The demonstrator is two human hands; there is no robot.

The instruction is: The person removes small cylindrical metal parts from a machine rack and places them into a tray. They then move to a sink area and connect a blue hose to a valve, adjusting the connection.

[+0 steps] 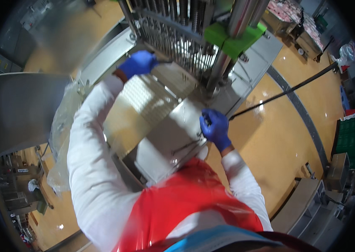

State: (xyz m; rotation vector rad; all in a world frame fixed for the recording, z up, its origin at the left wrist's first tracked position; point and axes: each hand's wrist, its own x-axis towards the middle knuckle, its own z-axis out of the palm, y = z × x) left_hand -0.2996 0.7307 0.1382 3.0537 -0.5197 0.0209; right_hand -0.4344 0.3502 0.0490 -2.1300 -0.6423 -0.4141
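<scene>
A machine with a bank of thin upright needles (pixel 181 48) and springs stands in front of me. My left hand (pixel 137 64), in a blue glove, is closed at the left of the needles. A thin dark rod-like piece (pixel 164 62) sticks out of its fist toward them; its kind does not show. My right hand (pixel 215 130), gloved in blue too, is closed at the right edge of the metal housing (pixel 181 119). Something dark shows between its fingers, mostly hidden. Below the left hand lies a shiny ridged metal bed (pixel 137 101).
A green clamp block (pixel 234 40) grips thick steel columns at the machine's right. A dark hose (pixel 286 91) crosses above the orange floor (pixel 265 138). Clear plastic sheeting (pixel 62 130) hangs at left. Bins of pinkish pieces (pixel 297 21) stand far right.
</scene>
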